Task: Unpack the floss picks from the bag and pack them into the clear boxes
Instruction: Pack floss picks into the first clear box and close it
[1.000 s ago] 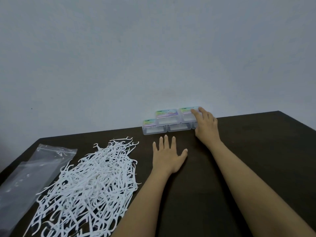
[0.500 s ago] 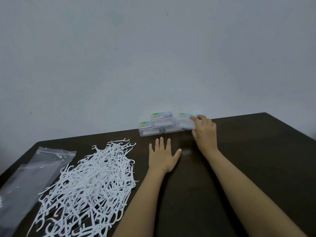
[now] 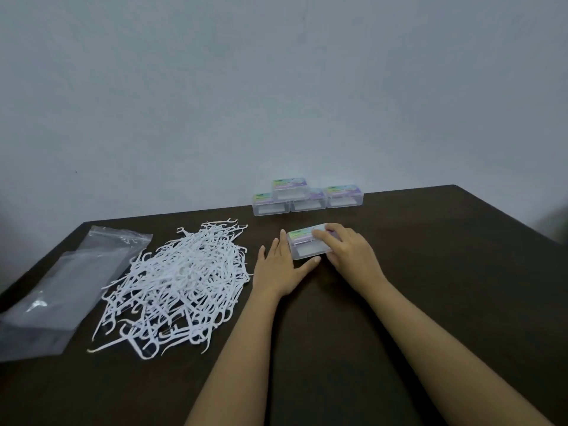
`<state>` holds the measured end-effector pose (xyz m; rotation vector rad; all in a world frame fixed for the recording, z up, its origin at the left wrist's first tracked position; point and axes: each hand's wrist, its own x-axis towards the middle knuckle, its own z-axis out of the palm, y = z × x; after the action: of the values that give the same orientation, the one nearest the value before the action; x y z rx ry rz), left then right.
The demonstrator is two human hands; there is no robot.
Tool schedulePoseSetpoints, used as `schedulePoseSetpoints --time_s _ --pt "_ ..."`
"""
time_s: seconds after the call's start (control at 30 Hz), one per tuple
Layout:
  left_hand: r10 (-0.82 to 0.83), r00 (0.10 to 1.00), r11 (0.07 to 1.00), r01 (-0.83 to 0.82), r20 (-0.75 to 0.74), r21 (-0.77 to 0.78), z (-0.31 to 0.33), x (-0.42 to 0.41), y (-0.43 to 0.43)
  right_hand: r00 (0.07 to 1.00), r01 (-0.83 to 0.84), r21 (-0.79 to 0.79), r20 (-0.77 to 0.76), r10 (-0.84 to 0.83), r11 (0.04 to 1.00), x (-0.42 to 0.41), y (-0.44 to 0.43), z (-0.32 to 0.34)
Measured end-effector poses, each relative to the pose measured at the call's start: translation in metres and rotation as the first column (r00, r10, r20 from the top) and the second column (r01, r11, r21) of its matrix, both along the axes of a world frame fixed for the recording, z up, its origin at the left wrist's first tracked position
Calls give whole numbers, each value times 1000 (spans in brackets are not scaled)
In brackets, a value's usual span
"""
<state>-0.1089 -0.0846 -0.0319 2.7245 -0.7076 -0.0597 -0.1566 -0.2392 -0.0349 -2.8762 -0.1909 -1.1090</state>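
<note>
A large heap of white floss picks (image 3: 184, 281) lies loose on the dark table (image 3: 445, 272), left of my hands. One small clear box (image 3: 302, 249) with a pastel label on its closed lid sits on the table in front of me. My right hand (image 3: 347, 253) holds it from the right, fingers laid over the lid. My left hand (image 3: 281, 269) lies flat on the table against the box's left side, its thumb touching the front wall. Several more clear boxes (image 3: 307, 198) stand stacked at the table's far edge by the wall.
The emptied clear zip bag (image 3: 61, 287) lies flat at the table's left edge, beside the heap. A plain grey wall rises right behind the table. Bare dark tabletop stretches to the right of my right arm.
My right hand took one box from the right end of the far stack and drew it toward me onto the table. My left hand stayed flat and now touches that box.
</note>
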Motion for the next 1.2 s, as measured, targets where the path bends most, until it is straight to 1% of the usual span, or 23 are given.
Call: schedulePoseSetpoints --time_s 0.13,0.2,0.27,0.33,0.43,0.53,0.6,0.73,0.8,0.87,0.93,1.03,1.13,1.2 --pt "-10 1000 995 11 11 -102 -7 -9 14 996 -67 15 -58 68 998 -19 10 -1" --pt "-21 999 989 24 24 -148 -10 -13 21 992 -99 -1 -75 99 995 -27 13 0" --pt "-35 999 987 39 27 -157 -10 -18 25 991 -108 -72 -81 102 992 -33 16 1" --pt "-35 999 984 39 25 -172 -8 -23 28 994 -83 -151 -76 72 985 -37 19 4" --pt "-34 999 979 41 43 -200 -7 -29 31 999 -39 -240 -31 33 970 -39 22 7" --pt "-18 999 976 26 41 -218 -8 -32 33 1000 3 -389 -22 -13 921 -39 28 11" --pt "-2 999 976 10 38 -219 -9 -33 33 997 -4 -466 -69 -32 885 -37 31 11" --pt "-2 999 978 9 33 -210 -9 -34 33 967 -104 -530 -253 -40 842 -39 37 18" --pt "-6 999 977 13 35 -215 -9 -34 33 944 -137 -603 -320 -80 786 -39 40 19" --pt "-8 999 975 16 34 -220 -9 -35 34 928 -176 -617 -364 -80 767 -41 43 21" --pt "-10 999 977 17 36 -215 -8 -36 35 932 -187 -654 -355 -78 733 -40 45 22" --pt "-13 999 979 22 43 -204 -8 -39 35 916 -175 -638 -385 -113 750 -44 49 26" --pt "-11 997 985 25 79 -171 -11 -39 36 950 -188 -649 -310 -31 737 -46 51 30" --pt "-19 996 986 34 90 -163 -11 -40 37 953 -185 -673 -301 -37 717 -44 49 27"
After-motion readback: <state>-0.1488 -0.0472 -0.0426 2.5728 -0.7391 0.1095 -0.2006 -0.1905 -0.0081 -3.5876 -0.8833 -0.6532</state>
